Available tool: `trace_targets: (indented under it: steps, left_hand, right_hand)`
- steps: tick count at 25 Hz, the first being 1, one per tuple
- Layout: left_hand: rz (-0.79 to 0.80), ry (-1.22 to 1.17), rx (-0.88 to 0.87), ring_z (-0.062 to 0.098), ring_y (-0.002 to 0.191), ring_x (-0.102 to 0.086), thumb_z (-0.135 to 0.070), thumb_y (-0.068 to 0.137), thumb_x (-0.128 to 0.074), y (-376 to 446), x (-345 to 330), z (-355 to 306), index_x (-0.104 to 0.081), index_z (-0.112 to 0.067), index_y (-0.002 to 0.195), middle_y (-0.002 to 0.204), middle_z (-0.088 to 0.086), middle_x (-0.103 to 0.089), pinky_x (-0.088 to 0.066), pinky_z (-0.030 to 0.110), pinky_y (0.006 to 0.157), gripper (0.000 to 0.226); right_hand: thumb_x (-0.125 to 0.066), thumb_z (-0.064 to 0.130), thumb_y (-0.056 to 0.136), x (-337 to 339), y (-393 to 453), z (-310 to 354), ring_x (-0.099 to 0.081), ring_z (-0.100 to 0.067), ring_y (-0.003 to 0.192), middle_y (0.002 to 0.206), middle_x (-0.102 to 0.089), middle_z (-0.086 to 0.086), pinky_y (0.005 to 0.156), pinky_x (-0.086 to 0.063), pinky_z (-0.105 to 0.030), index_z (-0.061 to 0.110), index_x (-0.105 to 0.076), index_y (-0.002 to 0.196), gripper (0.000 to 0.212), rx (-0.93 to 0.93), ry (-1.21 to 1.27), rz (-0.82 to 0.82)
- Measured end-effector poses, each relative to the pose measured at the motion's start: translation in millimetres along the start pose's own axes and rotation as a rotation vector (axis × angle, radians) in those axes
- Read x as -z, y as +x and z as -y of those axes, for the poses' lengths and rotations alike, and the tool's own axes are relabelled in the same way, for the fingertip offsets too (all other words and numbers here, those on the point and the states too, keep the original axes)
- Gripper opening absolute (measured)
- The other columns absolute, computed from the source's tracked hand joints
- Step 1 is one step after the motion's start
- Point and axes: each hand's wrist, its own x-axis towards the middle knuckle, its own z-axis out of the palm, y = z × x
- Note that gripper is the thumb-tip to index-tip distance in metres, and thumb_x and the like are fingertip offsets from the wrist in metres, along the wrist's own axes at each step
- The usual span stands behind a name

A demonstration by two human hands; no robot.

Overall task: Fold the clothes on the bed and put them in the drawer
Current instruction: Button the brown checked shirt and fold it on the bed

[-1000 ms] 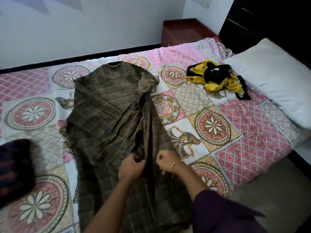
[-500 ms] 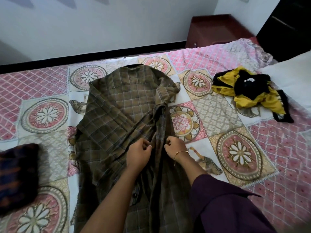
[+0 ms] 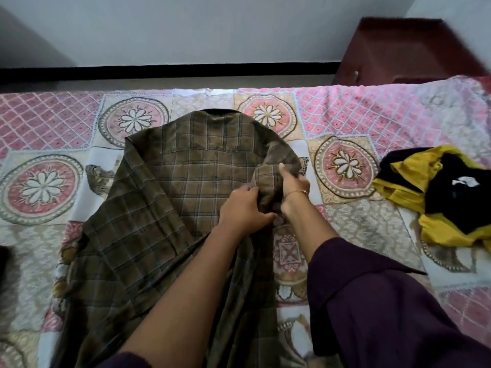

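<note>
- Head view: a brown plaid shirt (image 3: 170,208) lies back-up across the middle of the bed (image 3: 53,123), its collar toward the far edge and its lower part running off the near edge of the picture.
- The left hand (image 3: 245,208) has its fingers curled round a bunched fold of the shirt at the garment's right side, thumb pressed against the cloth.
- The right hand (image 3: 293,188) grips the same bunched part just beside the left hand, fingers closed over the shirt's sleeve area; a thin bracelet (image 3: 299,192) circles its wrist.
- The two hands are nearly touching, with the gathered cloth between them.
- A dark purple sleeve (image 3: 385,301) covers the right arm up to the forearm; the left forearm is bare.
- A crumpled yellow and black garment (image 3: 435,197) lies toward the right edge of the bed, well apart from the shirt.
- The bed wears a patchwork bedsheet (image 3: 372,112) with pink lattice squares and round flower medallions.
- A dark cloth item (image 3: 5,264) shows only partly at the left edge; what it is cannot be told.
- A dark red wooden cabinet (image 3: 403,51) stands beyond the bed's far right corner, against a white wall (image 3: 186,27).
</note>
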Motion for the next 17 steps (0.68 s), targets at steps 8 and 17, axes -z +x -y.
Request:
trace_targets:
  steps: [8,17]
  left_hand:
    - [-0.226,-0.856,0.725,0.020,0.073,-0.056,-0.006,0.091,-0.050,8.5,10.2,88.3,-0.063,-0.011,0.084,0.091,0.010,-0.062,-0.050,0.029,0.070,0.016]
    - [-0.869,-0.132,0.472,0.032,0.103,-0.052,-0.013,0.085,-0.058,-44.7,26.4,138.2,-0.061,-0.006,0.107,0.105,0.014,-0.061,-0.038,0.033,0.081,0.024]
  right_hand:
    - [-0.048,0.011,0.095,-96.4,-10.9,10.6,-0.048,-0.024,0.123,0.134,-0.054,-0.007,0.106,-0.035,-0.031,0.012,-0.011,0.150,0.066,0.565,-0.610,0.567]
    - [-0.030,0.045,0.099,-107.0,-32.6,-33.7,0.002,-0.028,0.145,0.158,-0.005,-0.003,0.114,-0.005,-0.054,0.014,-0.015,0.149,0.062,0.834,-1.391,0.431]
